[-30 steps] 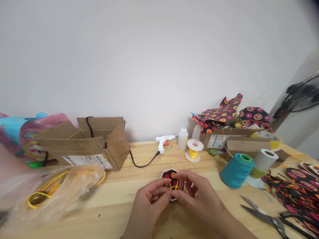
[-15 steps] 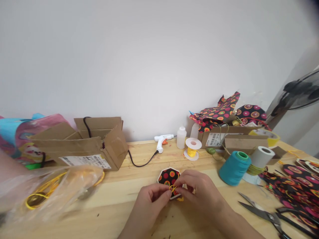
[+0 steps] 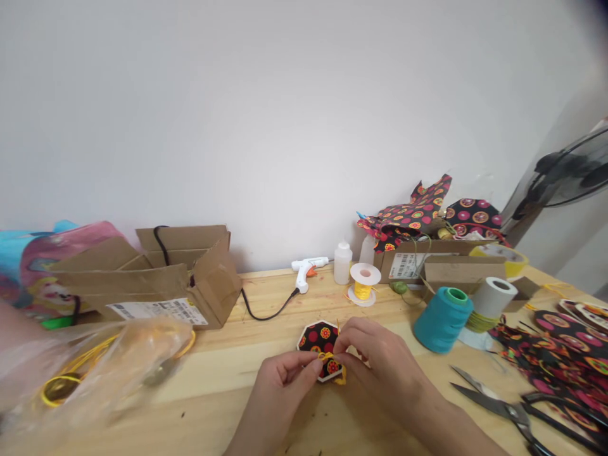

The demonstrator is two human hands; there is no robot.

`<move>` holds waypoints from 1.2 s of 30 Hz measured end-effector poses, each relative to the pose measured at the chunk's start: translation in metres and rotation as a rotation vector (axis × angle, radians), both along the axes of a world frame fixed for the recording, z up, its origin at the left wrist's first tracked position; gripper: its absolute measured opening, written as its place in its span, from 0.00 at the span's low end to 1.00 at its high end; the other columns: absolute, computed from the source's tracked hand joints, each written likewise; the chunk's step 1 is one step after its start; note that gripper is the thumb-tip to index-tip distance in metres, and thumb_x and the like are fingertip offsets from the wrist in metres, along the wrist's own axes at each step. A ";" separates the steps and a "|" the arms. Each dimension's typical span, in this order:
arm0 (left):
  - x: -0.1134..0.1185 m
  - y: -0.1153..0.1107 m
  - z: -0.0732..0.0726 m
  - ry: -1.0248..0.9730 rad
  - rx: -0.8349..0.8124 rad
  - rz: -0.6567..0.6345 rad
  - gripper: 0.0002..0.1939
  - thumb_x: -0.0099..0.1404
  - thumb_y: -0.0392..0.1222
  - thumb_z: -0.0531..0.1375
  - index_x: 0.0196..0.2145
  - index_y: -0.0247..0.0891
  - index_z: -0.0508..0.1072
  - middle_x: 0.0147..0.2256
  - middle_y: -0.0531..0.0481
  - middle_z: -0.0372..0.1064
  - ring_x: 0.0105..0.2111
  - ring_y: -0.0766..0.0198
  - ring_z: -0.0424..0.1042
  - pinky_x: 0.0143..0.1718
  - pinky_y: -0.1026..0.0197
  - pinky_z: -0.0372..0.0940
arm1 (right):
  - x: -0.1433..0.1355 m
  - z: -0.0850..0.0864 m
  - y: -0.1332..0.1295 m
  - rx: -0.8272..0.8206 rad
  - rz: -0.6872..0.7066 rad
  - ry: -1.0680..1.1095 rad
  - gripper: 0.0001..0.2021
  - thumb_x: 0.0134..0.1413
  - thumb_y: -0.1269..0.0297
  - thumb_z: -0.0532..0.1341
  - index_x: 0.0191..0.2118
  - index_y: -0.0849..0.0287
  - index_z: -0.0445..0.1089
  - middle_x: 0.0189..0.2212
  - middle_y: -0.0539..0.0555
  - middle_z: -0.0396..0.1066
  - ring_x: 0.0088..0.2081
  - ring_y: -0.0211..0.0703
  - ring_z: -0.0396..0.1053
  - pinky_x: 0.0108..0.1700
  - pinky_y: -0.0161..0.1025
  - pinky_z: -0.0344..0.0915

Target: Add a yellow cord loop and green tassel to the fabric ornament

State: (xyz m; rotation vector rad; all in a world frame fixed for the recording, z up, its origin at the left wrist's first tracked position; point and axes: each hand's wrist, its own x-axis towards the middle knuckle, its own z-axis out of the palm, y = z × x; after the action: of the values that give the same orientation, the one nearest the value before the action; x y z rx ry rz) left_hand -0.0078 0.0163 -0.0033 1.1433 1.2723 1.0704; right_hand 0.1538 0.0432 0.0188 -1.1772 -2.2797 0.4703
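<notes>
Left hand and right hand pinching thin yellow looped cord, white-rimmed octagonal black red-dotted fabric piece just below the pinch

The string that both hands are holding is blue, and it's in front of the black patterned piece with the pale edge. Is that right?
Not quite: the string is yellow, as the head view shows. The rest is right: the left hand and right hand hold it in front of the black patterned piece with the pale edge.
</notes>
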 end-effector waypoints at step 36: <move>0.000 -0.003 0.004 -0.088 0.013 0.087 0.06 0.47 0.40 0.62 0.25 0.37 0.76 0.24 0.51 0.75 0.26 0.65 0.70 0.28 0.69 0.62 | -0.004 -0.003 -0.002 0.069 0.102 0.376 0.05 0.49 0.73 0.55 0.26 0.58 0.62 0.27 0.50 0.65 0.30 0.37 0.62 0.32 0.33 0.58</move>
State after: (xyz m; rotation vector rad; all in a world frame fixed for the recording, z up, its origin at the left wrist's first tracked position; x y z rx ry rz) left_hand -0.0077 0.0137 0.0007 1.0475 1.2565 1.1820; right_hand 0.1498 0.0415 0.0159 -0.8584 -2.0174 0.5922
